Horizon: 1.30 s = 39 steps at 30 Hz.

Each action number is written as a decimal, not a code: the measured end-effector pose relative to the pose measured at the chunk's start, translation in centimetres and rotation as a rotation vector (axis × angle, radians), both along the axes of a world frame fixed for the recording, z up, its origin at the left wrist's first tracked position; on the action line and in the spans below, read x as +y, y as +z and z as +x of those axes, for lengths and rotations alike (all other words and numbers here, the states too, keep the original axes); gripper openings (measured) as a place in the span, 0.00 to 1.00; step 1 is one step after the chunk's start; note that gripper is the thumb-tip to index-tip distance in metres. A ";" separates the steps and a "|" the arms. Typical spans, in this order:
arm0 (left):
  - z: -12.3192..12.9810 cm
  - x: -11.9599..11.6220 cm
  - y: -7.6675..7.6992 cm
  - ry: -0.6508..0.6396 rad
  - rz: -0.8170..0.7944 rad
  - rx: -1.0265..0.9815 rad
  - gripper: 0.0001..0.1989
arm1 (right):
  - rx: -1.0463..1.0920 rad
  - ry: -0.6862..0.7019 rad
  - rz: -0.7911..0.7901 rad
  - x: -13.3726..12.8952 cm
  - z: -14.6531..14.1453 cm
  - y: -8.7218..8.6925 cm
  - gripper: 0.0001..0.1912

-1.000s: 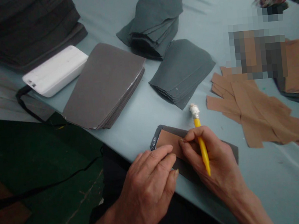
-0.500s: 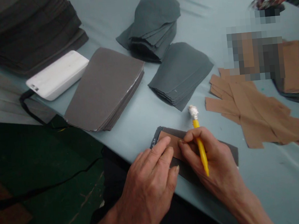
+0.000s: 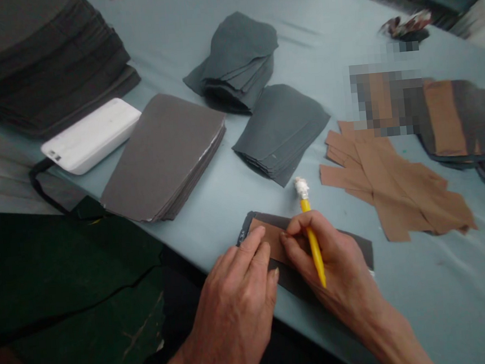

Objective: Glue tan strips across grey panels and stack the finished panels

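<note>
In the head view, the person's left hand (image 3: pixel 232 313) is lying flat and holding down a small tan piece (image 3: pixel 272 243). The left fingers (image 3: pixel 252 249) are stretched out and pressing on it, not gripping anything. The tan piece is sitting on top of a dark sheet (image 3: pixel 361 248), close to the table's edge. The right hand (image 3: pixel 339 270) is curling around a yellow pen (image 3: pixel 313 244), and its fingers are clenching the pen tightly. The pen has a white fluffy tuft (image 3: pixel 301 188) at its top end and is leaning over the tan piece. The right fingertips (image 3: pixel 288 240) are touching the tan piece, just beside the left fingers.

A pale blue cloth (image 3: pixel 430 284) is covering the table. A gray stack of sheets (image 3: pixel 162 158) and a blue-gray stack (image 3: pixel 281 133) are lying near the hands. A rumpled stack (image 3: pixel 236 63) is sitting behind them. A tall black stack (image 3: pixel 32 59) and a white box (image 3: pixel 89 136) are resting on the left. Loose tan strips (image 3: pixel 391 186) are lying in a messy pile on the right, next to a dark pile (image 3: pixel 461 117). A blurry patch (image 3: pixel 388 95) is hiding part of the table there.
</note>
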<state>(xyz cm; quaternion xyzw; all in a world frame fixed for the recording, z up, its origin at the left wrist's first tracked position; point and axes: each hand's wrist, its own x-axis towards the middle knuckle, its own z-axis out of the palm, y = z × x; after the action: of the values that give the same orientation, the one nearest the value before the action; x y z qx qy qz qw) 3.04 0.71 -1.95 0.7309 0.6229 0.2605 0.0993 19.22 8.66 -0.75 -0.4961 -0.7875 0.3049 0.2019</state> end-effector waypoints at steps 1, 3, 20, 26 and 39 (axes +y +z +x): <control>0.0 0.0 0.0 -0.006 0.007 0.015 0.17 | 0.001 0.018 0.001 0.1 0.1 0.4 0.04; -0.2 0.0 -0.1 -0.022 0.027 0.042 0.18 | -0.004 0.053 -0.003 0.4 0.7 1.5 0.04; -1.5 -0.2 -1.6 -0.111 0.050 0.037 0.20 | 0.026 -0.137 -0.157 -1.0 10.2 2.7 0.05; -1.8 -0.1 -2.0 -0.107 0.068 0.031 0.20 | 0.035 -0.157 0.081 -2.9 10.4 2.0 0.07; -1.7 0.3 -1.0 -0.107 -0.023 0.019 0.18 | -0.040 -0.142 0.284 -0.7 9.9 5.6 0.06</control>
<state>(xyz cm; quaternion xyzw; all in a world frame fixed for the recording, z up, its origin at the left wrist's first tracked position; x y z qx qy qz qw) 1.30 0.97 -2.90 0.7646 0.5867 0.2405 0.1155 29.07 7.95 4.80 -0.5227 -0.7896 0.1656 0.2755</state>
